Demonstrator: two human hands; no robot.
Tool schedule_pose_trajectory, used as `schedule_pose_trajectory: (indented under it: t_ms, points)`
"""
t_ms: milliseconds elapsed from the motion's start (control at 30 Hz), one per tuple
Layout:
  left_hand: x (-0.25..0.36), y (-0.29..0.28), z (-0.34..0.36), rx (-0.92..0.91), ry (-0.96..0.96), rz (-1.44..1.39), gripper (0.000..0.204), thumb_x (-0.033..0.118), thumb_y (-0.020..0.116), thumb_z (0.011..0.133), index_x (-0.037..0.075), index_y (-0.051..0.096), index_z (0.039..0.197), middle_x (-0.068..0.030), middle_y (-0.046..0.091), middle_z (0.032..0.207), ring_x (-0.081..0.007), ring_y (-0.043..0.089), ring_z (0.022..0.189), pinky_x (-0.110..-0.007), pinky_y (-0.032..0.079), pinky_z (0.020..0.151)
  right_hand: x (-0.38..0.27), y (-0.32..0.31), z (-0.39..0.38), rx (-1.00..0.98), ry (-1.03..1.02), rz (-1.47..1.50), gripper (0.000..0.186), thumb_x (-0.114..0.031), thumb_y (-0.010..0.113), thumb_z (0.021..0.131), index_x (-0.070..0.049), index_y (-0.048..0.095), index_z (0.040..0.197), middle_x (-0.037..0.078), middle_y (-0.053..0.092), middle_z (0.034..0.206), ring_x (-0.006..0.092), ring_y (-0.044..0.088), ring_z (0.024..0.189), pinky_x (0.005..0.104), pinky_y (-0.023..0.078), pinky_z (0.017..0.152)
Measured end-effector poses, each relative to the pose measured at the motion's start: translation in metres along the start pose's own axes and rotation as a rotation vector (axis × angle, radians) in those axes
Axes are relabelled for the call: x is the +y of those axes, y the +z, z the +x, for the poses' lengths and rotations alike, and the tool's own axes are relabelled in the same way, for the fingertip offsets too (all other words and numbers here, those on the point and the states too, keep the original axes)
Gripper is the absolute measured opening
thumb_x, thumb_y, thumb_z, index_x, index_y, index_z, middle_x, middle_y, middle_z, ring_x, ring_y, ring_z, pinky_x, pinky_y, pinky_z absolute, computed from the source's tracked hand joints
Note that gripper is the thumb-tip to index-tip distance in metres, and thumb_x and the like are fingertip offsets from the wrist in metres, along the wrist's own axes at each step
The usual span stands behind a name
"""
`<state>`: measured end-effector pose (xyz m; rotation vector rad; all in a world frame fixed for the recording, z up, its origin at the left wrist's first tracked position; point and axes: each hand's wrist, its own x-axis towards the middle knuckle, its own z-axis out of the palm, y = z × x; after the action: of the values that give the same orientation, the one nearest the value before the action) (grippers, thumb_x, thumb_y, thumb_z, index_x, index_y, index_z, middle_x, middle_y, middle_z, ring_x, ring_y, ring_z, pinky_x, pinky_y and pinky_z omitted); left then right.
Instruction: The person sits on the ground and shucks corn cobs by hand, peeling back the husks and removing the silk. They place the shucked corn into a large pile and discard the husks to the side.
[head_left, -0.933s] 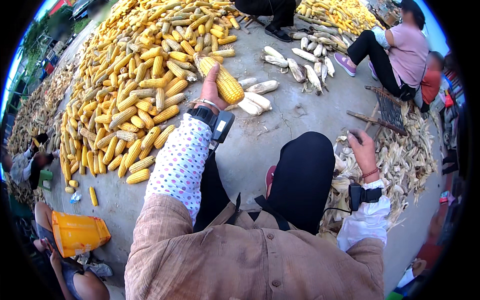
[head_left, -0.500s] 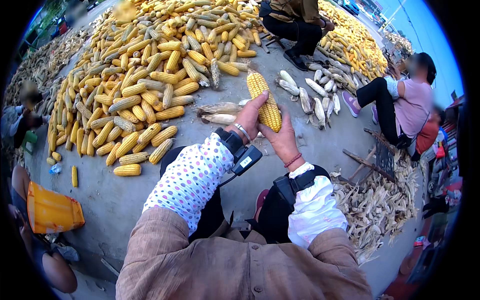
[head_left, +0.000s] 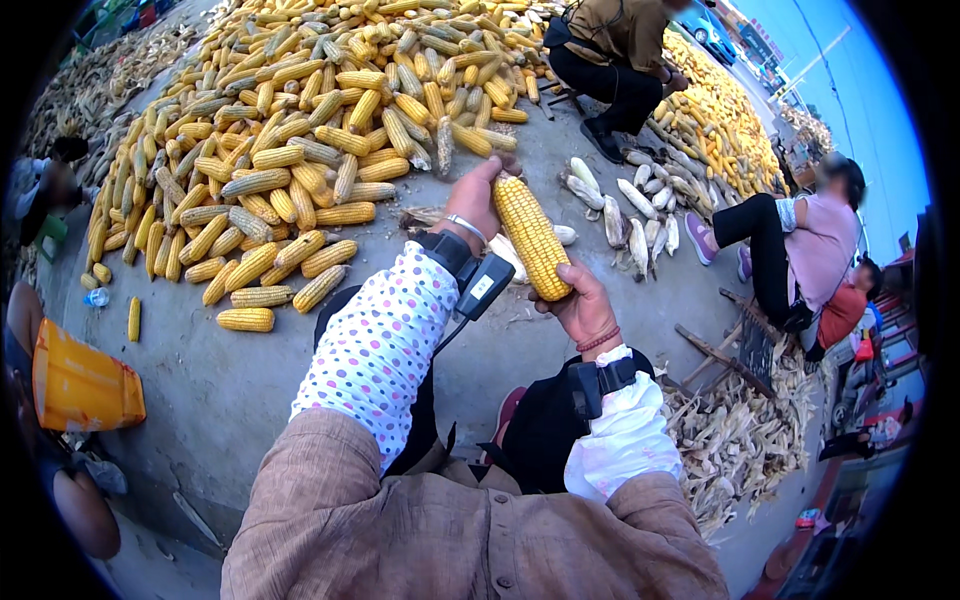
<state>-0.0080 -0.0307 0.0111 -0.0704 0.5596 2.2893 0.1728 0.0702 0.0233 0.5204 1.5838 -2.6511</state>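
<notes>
A yellow ear of corn (head_left: 530, 236), stripped of husk, is held slanting between my hands. My left hand (head_left: 470, 200) grips its upper end, where some dark dry tuft shows, the thumb pointing up. My right hand (head_left: 583, 305) is closed round the lower end, thumb against the kernels. Beyond them lies a large pile of husked yellow corn (head_left: 320, 100). A few ears with pale husks (head_left: 640, 200) lie on the grey concrete (head_left: 250, 420) ahead to the right.
A yellow bucket (head_left: 85, 380) stands at left near another person's bare leg. Ahead a person in dark trousers (head_left: 590, 75) sits on a stool; at right sits another in pink (head_left: 810, 240), near a folding wooden seat (head_left: 725, 350). Loose husks (head_left: 740, 450) are heaped beside my right side.
My right hand came in from the right onto the corn and moved to its lower end. My left hand has shifted to the upper end; the view has also swung.
</notes>
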Motion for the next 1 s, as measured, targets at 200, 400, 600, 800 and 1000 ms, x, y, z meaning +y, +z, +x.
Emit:
schedule_pose_trajectory:
  t_ms: [200, 400, 600, 800, 1000]
  points:
    - [0.007, -0.001, -0.007, -0.065, -0.007, -0.101, 0.020, 0.021, 0.049, 0.089, 0.003, 0.054, 0.096, -0.0091, 0.057, 0.086, -0.0235, 0.053, 0.080, -0.036, 0.043, 0.078, 0.005, 0.006, -0.003, 0.127, -0.169, -0.231, 0.049, -0.037, 0.059, 0.078, -0.006, 0.048, 0.114, 0.011, 0.058, 0.093, 0.0210, 0.058, 0.067, 0.0320, 0.046, 0.055]
    - [0.007, -0.006, -0.007, -0.079, 0.011, -0.089, 0.018, 0.016, 0.051, 0.088, 0.001, 0.054, 0.100, -0.0066, 0.057, 0.086, -0.0215, 0.054, 0.083, -0.036, 0.042, 0.081, 0.005, -0.009, 0.000, 0.091, 0.027, 0.225, 0.044, -0.037, 0.061, 0.079, -0.008, 0.051, 0.109, 0.008, 0.059, 0.090, 0.0204, 0.056, 0.063, 0.0347, 0.045, 0.056]
    - [0.004, -0.002, -0.010, 0.023, 0.139, 0.069, 0.013, 0.013, 0.052, 0.088, 0.003, 0.053, 0.096, -0.0044, 0.055, 0.082, -0.0170, 0.053, 0.075, -0.031, 0.045, 0.071, 0.009, 0.000, 0.000, 0.092, -0.111, 0.147, 0.046, -0.048, 0.052, 0.082, -0.008, 0.054, 0.104, 0.008, 0.058, 0.081, 0.0155, 0.046, 0.051, 0.0292, 0.035, 0.048]
    - [0.007, -0.013, -0.009, -0.066, -0.050, -0.018, 0.014, 0.011, 0.051, 0.088, 0.002, 0.055, 0.098, -0.0024, 0.054, 0.079, -0.0123, 0.049, 0.067, -0.024, 0.042, 0.057, 0.004, -0.013, 0.005, 0.136, -0.003, 0.396, 0.051, -0.053, 0.046, 0.083, -0.005, 0.056, 0.096, 0.010, 0.055, 0.072, 0.0111, 0.038, 0.044, 0.0266, 0.032, 0.044]
    - [0.004, -0.010, -0.012, -0.158, -0.300, 0.246, 0.013, 0.008, 0.050, 0.088, 0.003, 0.054, 0.099, 0.0000, 0.051, 0.074, -0.0088, 0.046, 0.063, -0.020, 0.039, 0.053, 0.001, -0.022, 0.004, 0.243, -0.059, 0.449, 0.045, -0.050, 0.043, 0.085, -0.007, 0.055, 0.096, 0.008, 0.053, 0.070, 0.0121, 0.038, 0.044, 0.0295, 0.034, 0.047]
